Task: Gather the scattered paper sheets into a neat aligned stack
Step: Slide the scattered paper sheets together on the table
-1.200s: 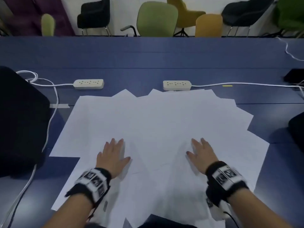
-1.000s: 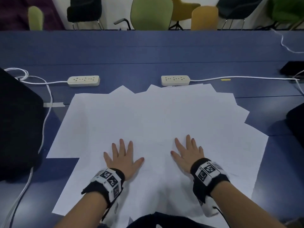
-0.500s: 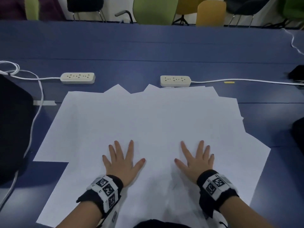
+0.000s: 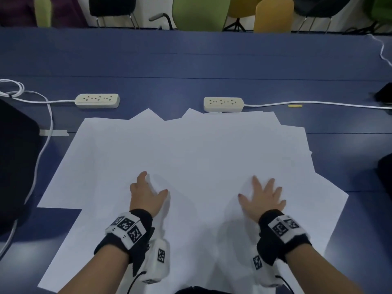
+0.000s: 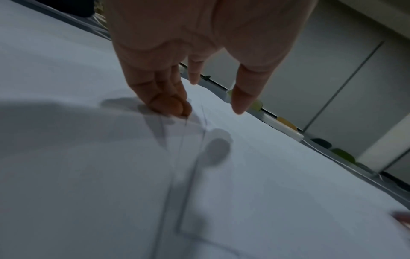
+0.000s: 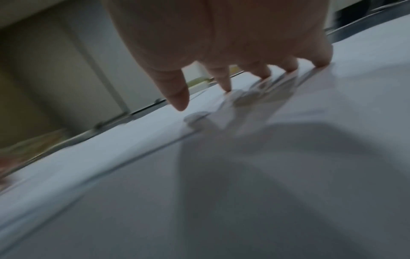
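Several white paper sheets (image 4: 212,149) lie fanned and overlapping on the blue table (image 4: 191,60). My left hand (image 4: 146,196) is on the near left part of the spread. A raised fold of paper hides most of its fingers in the head view. In the left wrist view the left hand (image 5: 208,105) presses the paper sheets (image 5: 288,175) with straight fingers bunched together, forefinger and thumb lifted. My right hand (image 4: 263,198) lies splayed on the near right part. The right wrist view shows the right hand (image 6: 244,84) with fingertips on the blurred paper sheets (image 6: 266,175).
Two white power strips (image 4: 97,100) (image 4: 223,104) with cables lie just beyond the paper's far edge. A large black object (image 4: 14,166) sits at the left, another dark object (image 4: 385,170) at the right edge. A strip of tape (image 4: 54,132) is near the left sheets. Chairs stand past the table.
The left hand has gone from flat and splayed to fingers bunched together, with paper rucked up beside it. The right hand has shifted slightly right and stays splayed.
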The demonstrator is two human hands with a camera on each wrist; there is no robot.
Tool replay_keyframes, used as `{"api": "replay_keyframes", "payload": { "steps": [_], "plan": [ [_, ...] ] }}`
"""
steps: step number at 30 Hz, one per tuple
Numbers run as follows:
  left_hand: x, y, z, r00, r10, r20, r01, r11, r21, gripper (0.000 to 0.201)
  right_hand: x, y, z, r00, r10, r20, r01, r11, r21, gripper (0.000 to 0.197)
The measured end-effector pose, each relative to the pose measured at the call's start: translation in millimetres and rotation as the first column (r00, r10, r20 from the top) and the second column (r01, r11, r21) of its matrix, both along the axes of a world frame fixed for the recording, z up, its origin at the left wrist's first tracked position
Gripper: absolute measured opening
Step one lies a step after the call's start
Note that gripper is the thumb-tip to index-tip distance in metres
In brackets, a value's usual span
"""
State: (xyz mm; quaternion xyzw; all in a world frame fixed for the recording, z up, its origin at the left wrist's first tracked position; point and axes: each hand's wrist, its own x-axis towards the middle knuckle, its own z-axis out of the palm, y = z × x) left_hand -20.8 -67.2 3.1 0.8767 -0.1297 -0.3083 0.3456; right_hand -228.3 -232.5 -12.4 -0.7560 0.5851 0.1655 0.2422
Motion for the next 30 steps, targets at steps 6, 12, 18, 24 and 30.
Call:
{"api": "replay_keyframes", "payload": {
  "steps": [6, 12, 18, 24, 30],
  "plan": [
    [-10.7, -9.6, -4.9, 1.0, -0.013, 0.024, 0.013, 1.0, 0.011, 0.081, 21.3, 33.4, 2.3, 0.865, 0.207, 0.457, -0.191, 0.978, -0.083, 0.052],
    [-1.3, -7.5, -10.0, 0.973, -0.127, 0.191, 0.054, 0.936, 0.349, 0.095, 53.6, -16.8, 7.0, 0.829, -0.191, 0.526, 0.194, 0.98, 0.05, 0.072],
    [-9.0, -17.0, -19.1, 0.916, -0.371, 0.156, 0.283, 0.87, 0.404, 0.09, 97.7, -22.8, -1.8, 0.95, 0.169, 0.261, -0.163, 0.986, -0.045, 0.091],
    [0.3, -15.3, -16.6, 0.951, -0.18, 0.251, 0.178, 0.984, 0.028, 0.086, 102.7, -17.4, -0.7, 0.882, 0.183, 0.434, -0.171, 0.983, -0.066, 0.09],
    [32.1, -22.3, -8.0, 0.982, 0.191, 0.01, -0.187, 0.971, -0.148, 0.087, 102.1, -29.5, 14.0, 0.768, -0.343, 0.54, 0.279, 0.939, 0.201, 0.099]
  ]
}}
